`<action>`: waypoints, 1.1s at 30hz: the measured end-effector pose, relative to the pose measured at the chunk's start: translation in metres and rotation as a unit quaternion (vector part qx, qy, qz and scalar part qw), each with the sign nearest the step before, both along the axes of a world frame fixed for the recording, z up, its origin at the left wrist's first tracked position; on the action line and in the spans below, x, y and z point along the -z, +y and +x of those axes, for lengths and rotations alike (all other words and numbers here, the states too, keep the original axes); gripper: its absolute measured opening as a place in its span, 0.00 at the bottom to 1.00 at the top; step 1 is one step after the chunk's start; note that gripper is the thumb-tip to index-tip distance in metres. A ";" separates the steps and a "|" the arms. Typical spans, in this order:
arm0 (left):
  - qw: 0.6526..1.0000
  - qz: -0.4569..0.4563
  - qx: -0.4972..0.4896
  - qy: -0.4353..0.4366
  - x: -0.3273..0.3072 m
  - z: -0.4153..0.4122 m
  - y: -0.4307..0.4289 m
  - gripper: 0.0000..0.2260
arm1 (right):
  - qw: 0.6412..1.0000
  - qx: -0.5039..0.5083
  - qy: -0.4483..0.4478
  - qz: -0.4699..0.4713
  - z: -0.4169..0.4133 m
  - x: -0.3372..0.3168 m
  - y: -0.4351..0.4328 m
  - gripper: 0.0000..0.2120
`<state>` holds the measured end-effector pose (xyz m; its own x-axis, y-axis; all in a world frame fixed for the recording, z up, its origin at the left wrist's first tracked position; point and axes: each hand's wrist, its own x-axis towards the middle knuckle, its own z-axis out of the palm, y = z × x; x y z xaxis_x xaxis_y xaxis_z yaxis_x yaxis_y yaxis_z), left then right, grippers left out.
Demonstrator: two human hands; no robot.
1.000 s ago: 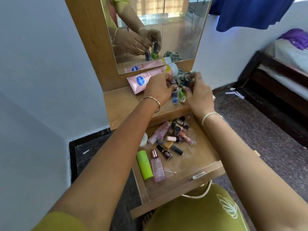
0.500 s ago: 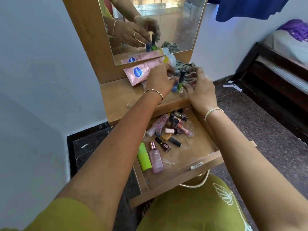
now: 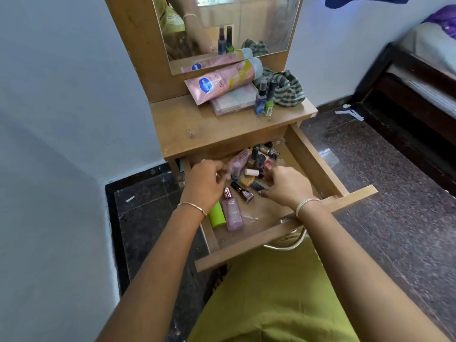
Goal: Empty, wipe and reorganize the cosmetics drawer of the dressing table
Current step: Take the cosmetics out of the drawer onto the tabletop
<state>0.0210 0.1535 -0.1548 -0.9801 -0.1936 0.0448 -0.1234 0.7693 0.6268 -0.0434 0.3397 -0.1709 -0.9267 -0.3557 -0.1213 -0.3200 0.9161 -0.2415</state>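
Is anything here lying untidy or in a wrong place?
Yes. In the open drawer the small bottles lie jumbled on their sides. On the tabletop a pink tube rests askew across a flat box.

The dressing table (image 3: 197,127) and its drawer (image 3: 318,166) were light wood, matt and scuffed. The pink tube (image 3: 222,82) looked like glossy plastic, the striped rag (image 3: 287,88) soft woven cloth, and the dark floor (image 3: 382,169) polished speckled stone.

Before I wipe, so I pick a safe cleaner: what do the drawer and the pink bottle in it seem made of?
The drawer looks like light wood or wood-look board, matt, with grain and scuffs. The pink bottle looks like glossy see-through glass or hard plastic, with a shiny metallic cap; which, I cannot tell.
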 end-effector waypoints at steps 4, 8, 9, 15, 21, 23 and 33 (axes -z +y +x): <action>0.994 -0.091 0.029 -0.052 0.021 0.010 0.006 0.14 | 0.999 0.000 -0.009 0.036 0.002 0.012 -0.009 0.17; 0.980 -0.190 0.012 -0.066 0.028 0.007 0.016 0.18 | 0.999 0.000 -0.003 0.052 0.000 0.013 -0.013 0.14; 0.973 -0.215 0.004 -0.080 0.029 0.005 0.019 0.18 | 0.999 -0.003 -0.002 0.054 0.000 0.013 -0.014 0.13; 0.954 -0.254 0.010 -0.157 0.031 -0.004 0.027 0.22 | 0.999 0.002 -0.019 0.038 -0.001 0.012 -0.011 0.12; 0.955 -0.241 0.007 -0.174 0.027 -0.008 0.030 0.22 | 0.998 0.035 -0.035 -0.039 -0.002 0.009 0.000 0.07; 0.960 -0.220 0.007 -0.174 0.024 -0.008 0.029 0.25 | 0.993 0.058 -0.050 -0.092 -0.004 0.007 0.003 0.03; 0.986 -0.067 0.033 -0.152 0.018 0.001 0.023 0.30 | 0.949 0.119 -0.058 -0.285 -0.003 0.002 0.010 0.08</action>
<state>0.0218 0.1764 -0.1725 -0.9624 -0.1412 -0.2322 -0.2367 0.8556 0.4604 -0.0459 0.3495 -0.1727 -0.9812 -0.1766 -0.0778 -0.0618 0.6695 -0.7402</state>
